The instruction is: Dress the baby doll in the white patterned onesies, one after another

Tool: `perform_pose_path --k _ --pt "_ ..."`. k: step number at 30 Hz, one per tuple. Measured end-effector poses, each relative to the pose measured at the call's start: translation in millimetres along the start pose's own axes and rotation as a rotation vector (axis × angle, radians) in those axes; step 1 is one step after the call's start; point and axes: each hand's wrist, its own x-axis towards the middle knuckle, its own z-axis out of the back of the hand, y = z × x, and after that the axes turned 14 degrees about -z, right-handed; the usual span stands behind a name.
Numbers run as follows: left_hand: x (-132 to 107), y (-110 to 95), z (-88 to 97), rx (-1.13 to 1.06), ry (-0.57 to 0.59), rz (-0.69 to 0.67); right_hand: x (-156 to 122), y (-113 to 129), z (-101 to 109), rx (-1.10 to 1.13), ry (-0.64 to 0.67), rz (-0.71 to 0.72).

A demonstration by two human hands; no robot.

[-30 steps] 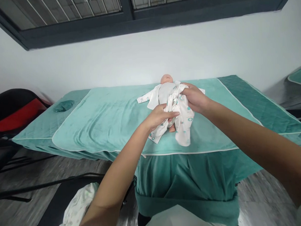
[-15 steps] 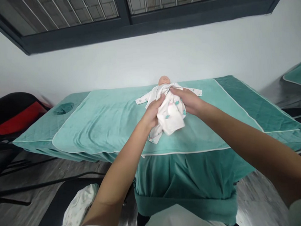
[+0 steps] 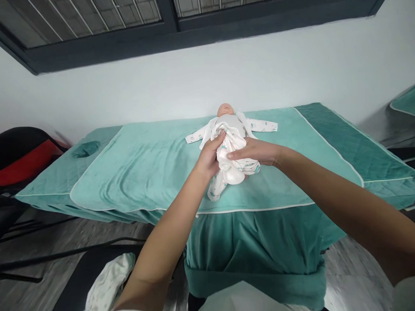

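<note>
A baby doll [image 3: 225, 110] lies on its back on the bed, head toward the wall, sleeves spread out to both sides. White baby clothes [image 3: 229, 148] with green and pink prints are bunched over its lower body. My left hand [image 3: 210, 156] is closed on the left side of this bunch, thumb on top. From the right, my right hand [image 3: 255, 151] grips the gathered cloth, its thumb across the front and its other fingers partly hidden. A rounded white end [image 3: 233, 176] sticks out below the folds. One printed trouser leg [image 3: 217, 188] hangs toward the bed's near edge.
The bed [image 3: 153, 166] has a green velvet cover with white piping and a face hole at its left end. A black-and-red chair [image 3: 24, 162] stands at the left. Printed cloth [image 3: 108, 283] lies on a black seat near my left arm. A barred window [image 3: 121, 18] is above.
My right hand has moved down and toward me, gathering the cloth into a tighter bunch. More of the doll's chest shows, and the loose white flap has become a rounded end.
</note>
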Motion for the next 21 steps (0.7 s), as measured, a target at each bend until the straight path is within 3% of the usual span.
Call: perform_pose_path --k 3,6,9,13,16,19,21 --pt "-3.5 4.4 5.7 -0.008 0.009 0.099 6.2 0.0 4.4 0.009 -0.107 0.016" --pt "-11.9 2.5 10.0 0.056 0.151 0.222 11.9 3.8 10.1 0.137 -0.275 0.159" --pt "-17.3 -0.7 9.8 0.110 0.251 0.237 15.9 6.4 14.4 0.192 -0.261 0.175" --pt "-7.6 7.2 8.4 0.116 0.064 0.076 20.1 5.0 15.0 0.275 -0.289 0.192" --pt "4.6 20.2 13.6 0.087 -0.078 0.008 18.6 -2.6 15.4 0.237 -0.262 0.119" --pt "8.8 32.7 25.5 0.192 -0.112 0.046 13.3 -22.2 21.3 0.097 -0.177 -0.024" --pt "6.2 40.9 33.7 0.408 -0.081 0.115 11.1 -44.4 28.2 0.038 -0.202 -0.095"
